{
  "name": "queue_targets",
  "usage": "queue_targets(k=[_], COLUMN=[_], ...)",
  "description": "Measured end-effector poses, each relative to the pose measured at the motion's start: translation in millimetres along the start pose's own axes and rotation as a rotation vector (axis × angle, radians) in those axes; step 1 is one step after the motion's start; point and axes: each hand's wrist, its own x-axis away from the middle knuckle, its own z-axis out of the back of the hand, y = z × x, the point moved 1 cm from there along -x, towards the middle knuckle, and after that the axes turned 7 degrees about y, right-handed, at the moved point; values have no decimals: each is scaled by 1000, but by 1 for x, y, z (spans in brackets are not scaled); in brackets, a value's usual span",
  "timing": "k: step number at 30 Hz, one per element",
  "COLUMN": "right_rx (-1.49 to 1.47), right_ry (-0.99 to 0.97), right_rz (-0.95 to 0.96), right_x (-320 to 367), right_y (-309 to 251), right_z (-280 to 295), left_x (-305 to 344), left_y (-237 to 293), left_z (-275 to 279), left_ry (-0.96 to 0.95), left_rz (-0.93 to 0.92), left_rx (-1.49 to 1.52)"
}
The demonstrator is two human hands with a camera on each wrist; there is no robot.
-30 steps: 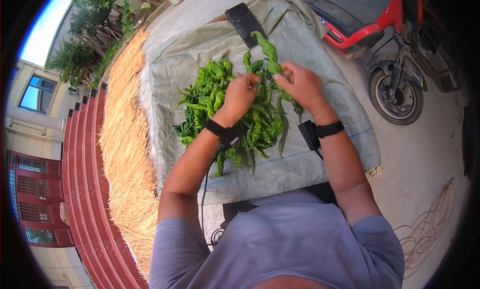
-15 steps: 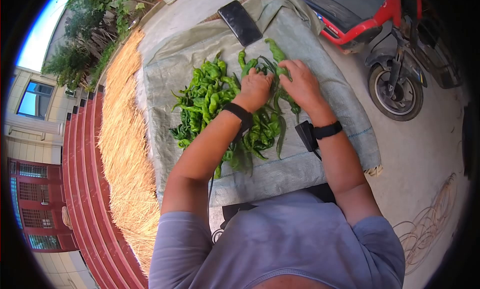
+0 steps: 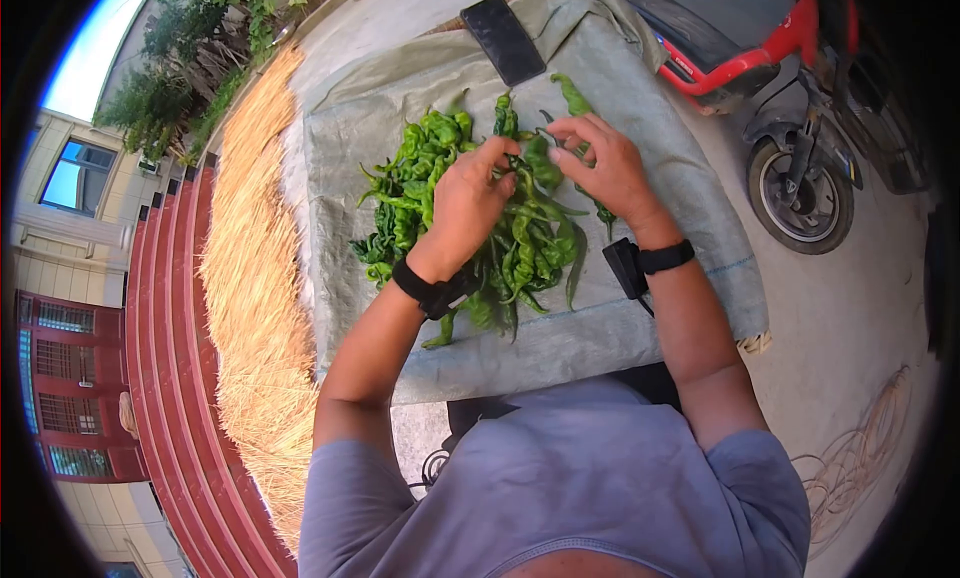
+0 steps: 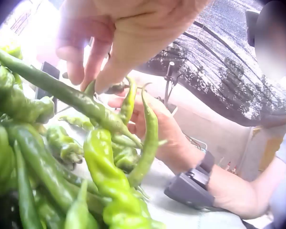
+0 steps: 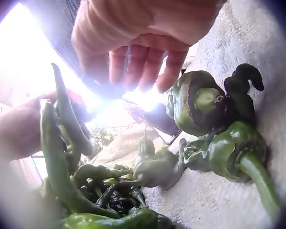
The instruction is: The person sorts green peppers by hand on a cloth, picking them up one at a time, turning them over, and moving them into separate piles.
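Note:
Green peppers [image 3: 425,158] lie heaped on a grey-green woven sheet [image 3: 375,93]. Over the heap's upper middle, the left hand [image 3: 468,206] pinches a small dark green pepper between thumb and finger; in the left wrist view that hand [image 4: 128,38] partly covers it. Just right of it the right hand [image 3: 608,173] hovers with loosely bent fingers beside a broad green pepper [image 3: 541,164]. Seen from the right wrist, this hand's fingers [image 5: 148,64] hang apart with nothing visible held, close to a thick pepper [image 5: 200,102]. A long pepper [image 3: 572,96] lies beyond the right hand.
A black phone [image 3: 503,40] lies at the sheet's far edge. Left of the sheet is a strip of straw [image 3: 250,238], with red steps [image 3: 175,358] beyond. A red scooter [image 3: 740,73] stands at the right, and coiled cable [image 3: 850,458] is on the ground.
The left hand has drawn back to the left from the peppers near the right hand, its thumb and finger now meeting on a pepper. The right hand stays in nearly the same place.

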Motion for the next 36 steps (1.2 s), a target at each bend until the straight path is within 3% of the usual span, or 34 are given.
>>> queue_targets(k=[2, 3, 7, 10, 14, 17, 20, 21, 23, 24, 25, 27, 30, 31, 34, 36], right_rx=[-149, -152, 21, -39, 155, 285, 354, 252, 56, 24, -8, -19, -27, -100, -116, -103], right_ry=[-133, -129, -214, -37, 244, 322, 443, 402, 308, 266, 223, 117, 26, 42, 2, 146], right_rz=[-108, -21, -30, -1, 98, 74, 208, 150, 33, 65, 94, 209, 206, 120, -156, -60], right_x=[3, 5, 9, 9, 4, 1, -3, -4, -3, -2, -1, 0, 5, 7, 7, 3], right_y=[-8, -9, -10, -5, -4, 6, 7, 5, 0, -3, -6, -9, -13, -8, -4, 11], right_z=[-1, -4, -8, -9, 1, 7, 11, 12, 15, 13, 10, 3, -10, -15, -9, -6], left_x=[6, 7, 10, 11, 10, 7, 4, 4, -1, -2, -2, -3, -10, -11, -15, -20], left_y=[2, 2, 2, 2, -6, -6, -4, -5, -4, -1, 4, 10, 14, 17, 25, 2], left_z=[3, 2, -3, -3, 9, 24, 33, 32, 26, 23, 19, 2, -22, -26, -24, -34], left_ry=[82, 108, 143, 206, 333, 472, 588, 604, 608, 610, 550, 431, 182, 78, 214, 171], left_rz=[-40, -52, -72, -23, 15, -5, -34, 2, -45, -68, -70, 2, 78, 105, 145, 199], left_rx=[-47, -72, -70, 15, 86, 25, 70, 165, 289, 350, 308, 500, 865, 1002, 795, 601])
